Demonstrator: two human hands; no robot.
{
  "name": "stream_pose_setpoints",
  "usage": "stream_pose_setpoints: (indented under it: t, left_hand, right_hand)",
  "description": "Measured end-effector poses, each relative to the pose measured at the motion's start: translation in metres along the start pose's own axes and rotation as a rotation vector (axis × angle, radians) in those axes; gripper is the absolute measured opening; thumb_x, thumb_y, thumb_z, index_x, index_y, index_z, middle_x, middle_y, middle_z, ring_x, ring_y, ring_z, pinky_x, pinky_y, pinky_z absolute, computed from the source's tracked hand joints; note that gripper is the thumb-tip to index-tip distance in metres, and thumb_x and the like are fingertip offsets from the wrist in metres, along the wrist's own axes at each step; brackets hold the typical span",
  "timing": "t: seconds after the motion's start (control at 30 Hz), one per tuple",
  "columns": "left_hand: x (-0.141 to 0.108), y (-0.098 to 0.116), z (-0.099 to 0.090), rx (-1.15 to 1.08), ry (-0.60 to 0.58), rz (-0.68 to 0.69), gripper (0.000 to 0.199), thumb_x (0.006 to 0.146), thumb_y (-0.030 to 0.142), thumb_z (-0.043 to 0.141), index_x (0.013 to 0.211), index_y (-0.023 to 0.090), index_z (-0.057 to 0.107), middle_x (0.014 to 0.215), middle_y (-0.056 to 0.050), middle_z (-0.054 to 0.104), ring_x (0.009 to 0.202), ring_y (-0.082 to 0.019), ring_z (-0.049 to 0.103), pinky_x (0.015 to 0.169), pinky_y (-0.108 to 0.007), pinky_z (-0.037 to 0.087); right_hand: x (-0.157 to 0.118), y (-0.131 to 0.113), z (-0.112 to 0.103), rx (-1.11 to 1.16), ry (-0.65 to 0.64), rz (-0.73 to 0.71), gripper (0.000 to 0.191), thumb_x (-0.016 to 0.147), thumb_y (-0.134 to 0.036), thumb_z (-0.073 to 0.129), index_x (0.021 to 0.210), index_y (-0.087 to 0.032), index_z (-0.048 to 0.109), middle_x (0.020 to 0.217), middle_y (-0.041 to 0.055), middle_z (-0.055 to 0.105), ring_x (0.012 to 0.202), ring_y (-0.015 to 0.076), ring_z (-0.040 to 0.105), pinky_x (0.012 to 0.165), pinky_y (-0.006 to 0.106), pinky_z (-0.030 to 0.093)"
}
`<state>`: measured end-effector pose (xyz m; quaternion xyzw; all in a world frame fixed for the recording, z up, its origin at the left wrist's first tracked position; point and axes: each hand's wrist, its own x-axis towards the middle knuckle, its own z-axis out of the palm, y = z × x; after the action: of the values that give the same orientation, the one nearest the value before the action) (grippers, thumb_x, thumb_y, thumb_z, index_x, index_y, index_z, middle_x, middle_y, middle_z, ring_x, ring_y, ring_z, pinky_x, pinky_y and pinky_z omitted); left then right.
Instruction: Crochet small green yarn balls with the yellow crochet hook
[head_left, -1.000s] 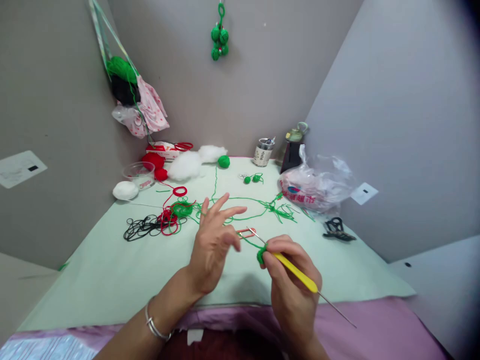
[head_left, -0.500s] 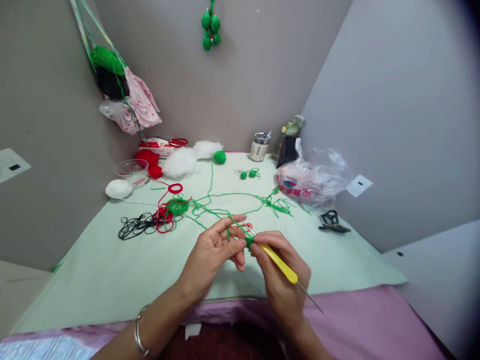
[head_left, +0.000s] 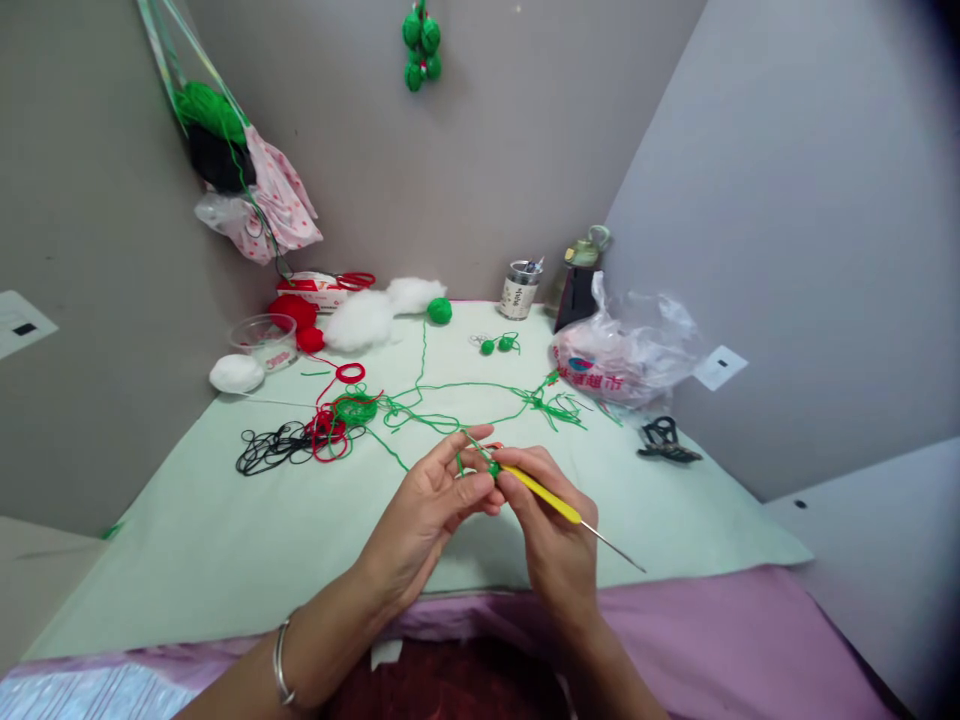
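My left hand (head_left: 431,500) pinches a small green crocheted piece (head_left: 493,469) between thumb and fingers, with green yarn (head_left: 478,446) running over its raised index finger. In my right hand (head_left: 555,525) is a crochet hook (head_left: 551,497) with a yellow handle; its rear metal shaft points down to the right. The hook's front tip is at the green piece and mostly hidden by fingers. Both hands nearly touch above the near middle of the pale green tabletop (head_left: 300,560).
Beyond my hands lie tangled green yarn (head_left: 355,408), black cord (head_left: 274,449), red yarn balls (head_left: 294,312) and white stuffing (head_left: 360,320). A pen tin (head_left: 519,290), plastic bag (head_left: 622,350) and black hair clip (head_left: 666,441) stand or lie farther right.
My right hand has shifted slightly left, and the hook has tilted flatter, its rear end rising. The hook's front shaft, visible before, is now mostly hidden. The view has shifted slightly.
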<state>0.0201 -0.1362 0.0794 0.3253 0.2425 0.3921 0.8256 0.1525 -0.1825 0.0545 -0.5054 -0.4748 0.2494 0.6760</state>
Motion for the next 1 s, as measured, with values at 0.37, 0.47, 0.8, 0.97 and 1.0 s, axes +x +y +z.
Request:
stream_pose_setpoints:
  t: [0.37, 0.47, 0.8, 0.97, 1.0]
  left_hand:
    - [-0.0011, -0.0001, -0.0036, 0.092, 0.01, -0.015, 0.051, 0.086, 0.032, 0.083, 0.131, 0.013, 0.067, 0.07, 0.0, 0.066, 0.068, -0.012, 0.061, 0.071, -0.024, 0.049]
    - [-0.0014, -0.0008, -0.0045, 0.156, 0.039, -0.004, 0.058, 0.086, 0.035, 0.083, 0.136, 0.013, 0.063, 0.064, 0.006, 0.06, 0.051, -0.007, 0.05, 0.057, -0.021, 0.041]
    - [-0.0039, -0.0024, 0.0014, 0.132, 0.082, 0.065, 0.058, 0.081, 0.025, 0.088, 0.134, 0.018, 0.064, 0.09, 0.001, 0.067, 0.071, -0.012, 0.069, 0.072, -0.026, 0.057]
    - [-0.0042, -0.0041, -0.0019, 0.139, 0.056, 0.052, 0.067, 0.08, 0.023, 0.089, 0.141, 0.016, 0.061, 0.084, 0.001, 0.069, 0.071, -0.012, 0.069, 0.071, -0.025, 0.056]
    - [-0.004, -0.004, -0.0024, 0.125, 0.051, 0.042, 0.064, 0.08, 0.023, 0.088, 0.139, 0.016, 0.062, 0.082, 0.001, 0.068, 0.07, -0.012, 0.068, 0.07, -0.024, 0.056]
  right_hand:
    - [-0.0016, 0.0047, -0.006, 0.222, -0.031, 0.065, 0.015, 0.098, -0.035, 0.067, 0.1, -0.027, 0.08, 0.086, 0.002, 0.072, 0.071, 0.0145, 0.065, 0.069, 0.03, 0.055]
    - [-0.0008, 0.0006, -0.0063, 0.156, -0.026, 0.009, 0.012, 0.097, -0.03, 0.069, 0.098, -0.028, 0.081, 0.086, 0.0017, 0.071, 0.07, 0.0136, 0.063, 0.067, 0.029, 0.054]
    - [-0.0006, -0.0016, -0.0063, 0.065, -0.042, -0.071, 0.014, 0.096, -0.026, 0.069, 0.098, -0.03, 0.082, 0.098, 0.0044, 0.077, 0.093, 0.0204, 0.07, 0.085, 0.037, 0.057]
    - [-0.0015, -0.0008, -0.0032, 0.035, -0.042, -0.098, 0.014, 0.091, -0.02, 0.075, 0.096, -0.032, 0.082, 0.095, 0.0034, 0.079, 0.094, 0.0218, 0.072, 0.094, 0.041, 0.056]
    - [-0.0014, 0.0, -0.0025, 0.034, -0.034, -0.091, 0.013, 0.091, -0.021, 0.076, 0.095, -0.031, 0.082, 0.094, 0.0036, 0.079, 0.094, 0.0216, 0.072, 0.093, 0.041, 0.056]
